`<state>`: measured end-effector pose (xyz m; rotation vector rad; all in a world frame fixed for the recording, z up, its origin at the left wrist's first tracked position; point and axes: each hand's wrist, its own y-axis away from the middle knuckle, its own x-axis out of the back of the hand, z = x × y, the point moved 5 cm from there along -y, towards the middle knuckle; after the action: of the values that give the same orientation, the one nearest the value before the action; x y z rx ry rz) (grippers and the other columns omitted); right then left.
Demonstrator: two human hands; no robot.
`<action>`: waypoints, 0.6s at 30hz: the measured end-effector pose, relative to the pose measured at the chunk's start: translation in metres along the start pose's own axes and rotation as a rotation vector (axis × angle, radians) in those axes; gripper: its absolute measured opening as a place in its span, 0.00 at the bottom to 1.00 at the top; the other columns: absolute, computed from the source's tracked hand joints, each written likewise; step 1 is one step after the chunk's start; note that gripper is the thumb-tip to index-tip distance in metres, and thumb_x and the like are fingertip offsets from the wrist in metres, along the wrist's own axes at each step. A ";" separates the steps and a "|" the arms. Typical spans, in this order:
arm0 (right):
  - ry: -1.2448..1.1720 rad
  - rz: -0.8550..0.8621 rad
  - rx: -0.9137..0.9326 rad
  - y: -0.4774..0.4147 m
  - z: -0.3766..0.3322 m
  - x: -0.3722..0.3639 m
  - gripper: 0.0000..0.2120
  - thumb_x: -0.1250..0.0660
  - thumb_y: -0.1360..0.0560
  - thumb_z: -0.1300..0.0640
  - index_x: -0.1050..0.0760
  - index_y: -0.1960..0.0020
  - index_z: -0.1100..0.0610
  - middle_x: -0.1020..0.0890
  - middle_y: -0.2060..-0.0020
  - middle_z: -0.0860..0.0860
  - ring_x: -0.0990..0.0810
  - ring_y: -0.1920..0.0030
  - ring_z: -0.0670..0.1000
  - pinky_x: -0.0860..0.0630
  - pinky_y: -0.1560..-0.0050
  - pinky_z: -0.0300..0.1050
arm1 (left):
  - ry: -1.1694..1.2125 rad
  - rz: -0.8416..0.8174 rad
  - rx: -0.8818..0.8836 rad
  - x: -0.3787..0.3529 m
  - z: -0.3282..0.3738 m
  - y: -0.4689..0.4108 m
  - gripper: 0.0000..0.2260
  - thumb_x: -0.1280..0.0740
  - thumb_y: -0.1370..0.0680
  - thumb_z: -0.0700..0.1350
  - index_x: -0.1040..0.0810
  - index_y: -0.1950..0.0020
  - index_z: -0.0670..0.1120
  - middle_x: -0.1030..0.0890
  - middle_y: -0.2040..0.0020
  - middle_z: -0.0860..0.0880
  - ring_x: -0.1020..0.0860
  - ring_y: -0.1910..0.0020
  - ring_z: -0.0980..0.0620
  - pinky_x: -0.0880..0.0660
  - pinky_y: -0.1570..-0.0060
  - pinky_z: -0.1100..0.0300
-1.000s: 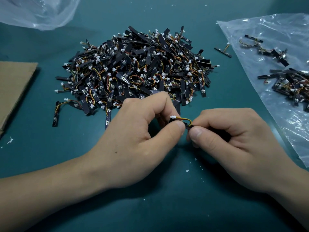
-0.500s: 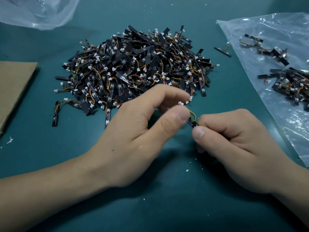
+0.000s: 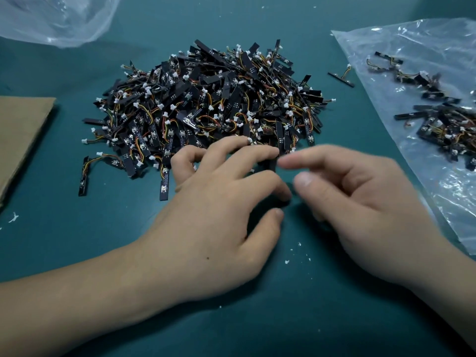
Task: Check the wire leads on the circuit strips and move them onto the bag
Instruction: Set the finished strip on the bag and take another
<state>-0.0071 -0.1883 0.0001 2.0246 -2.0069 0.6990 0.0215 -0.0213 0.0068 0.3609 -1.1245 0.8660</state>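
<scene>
A big pile of black circuit strips point(image 3: 213, 109) with orange and yellow wire leads and white plugs lies at the table's centre. My left hand point(image 3: 219, 207) lies with spread, fairly straight fingers at the pile's near edge. My right hand point(image 3: 360, 202) is blurred beside it, thumb and forefinger apart with nothing between them. One dark strip point(image 3: 269, 163) shows between my left fingers and my right forefinger tip; no finger plainly grips it. On the right, a clear plastic bag point(image 3: 425, 60) lies flat, with several strips point(image 3: 443, 119) on it.
A single strip point(image 3: 341, 78) lies on the green mat between pile and bag. Loose strips point(image 3: 83, 176) lie at the pile's left edge. A cardboard sheet point(image 3: 20, 132) is at the far left, crumpled clear plastic point(image 3: 56, 19) at the back left.
Both hands were working one strip, the left pinching its wire and the right holding the board. Now both have let go, the left fingers spreading toward the pile.
</scene>
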 end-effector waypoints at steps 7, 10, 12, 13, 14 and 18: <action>0.042 -0.023 0.011 0.001 -0.002 -0.002 0.08 0.33 0.21 0.51 0.19 0.44 0.44 0.23 0.70 0.52 0.26 0.71 0.53 0.28 0.67 0.48 | -0.026 -0.028 0.003 -0.005 -0.002 0.000 0.14 0.40 0.23 0.56 0.24 0.39 0.59 0.30 0.24 0.52 0.38 0.23 0.50 0.47 0.30 0.50; 0.036 -0.027 0.012 0.002 -0.001 -0.003 0.07 0.33 0.21 0.51 0.19 0.44 0.45 0.24 0.70 0.51 0.26 0.71 0.53 0.27 0.67 0.49 | -0.042 -0.046 -0.037 -0.005 -0.001 -0.001 0.15 0.39 0.23 0.54 0.24 0.39 0.56 0.29 0.25 0.49 0.38 0.22 0.49 0.47 0.28 0.51; 0.026 -0.008 0.014 0.002 -0.001 -0.002 0.08 0.32 0.21 0.52 0.19 0.44 0.44 0.23 0.70 0.51 0.26 0.71 0.54 0.27 0.67 0.50 | -0.033 -0.025 -0.048 -0.005 0.000 0.000 0.18 0.39 0.23 0.54 0.25 0.35 0.53 0.29 0.24 0.49 0.38 0.22 0.50 0.47 0.27 0.52; 0.017 0.011 0.010 0.001 0.000 -0.001 0.08 0.32 0.21 0.52 0.19 0.43 0.44 0.23 0.69 0.52 0.27 0.71 0.55 0.27 0.68 0.49 | -0.018 -0.017 -0.041 -0.004 0.000 -0.001 0.20 0.39 0.23 0.54 0.26 0.32 0.52 0.30 0.24 0.49 0.39 0.22 0.51 0.48 0.27 0.53; 0.008 0.031 0.007 0.001 0.000 0.000 0.09 0.32 0.21 0.52 0.20 0.43 0.43 0.23 0.69 0.52 0.27 0.71 0.55 0.27 0.68 0.47 | 0.007 -0.011 -0.030 -0.004 0.000 -0.001 0.23 0.39 0.23 0.53 0.28 0.29 0.50 0.31 0.23 0.49 0.40 0.21 0.52 0.48 0.26 0.53; -0.063 0.080 -0.014 -0.001 0.003 0.003 0.14 0.31 0.23 0.53 0.23 0.38 0.43 0.22 0.68 0.51 0.27 0.70 0.54 0.29 0.68 0.39 | 0.138 0.092 -0.050 0.007 0.003 0.000 0.26 0.35 0.23 0.45 0.29 0.25 0.44 0.30 0.24 0.50 0.37 0.22 0.56 0.43 0.25 0.51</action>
<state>-0.0059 -0.1923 -0.0013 1.9916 -2.1324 0.6420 0.0207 -0.0205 0.0139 0.2060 -1.0390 0.9278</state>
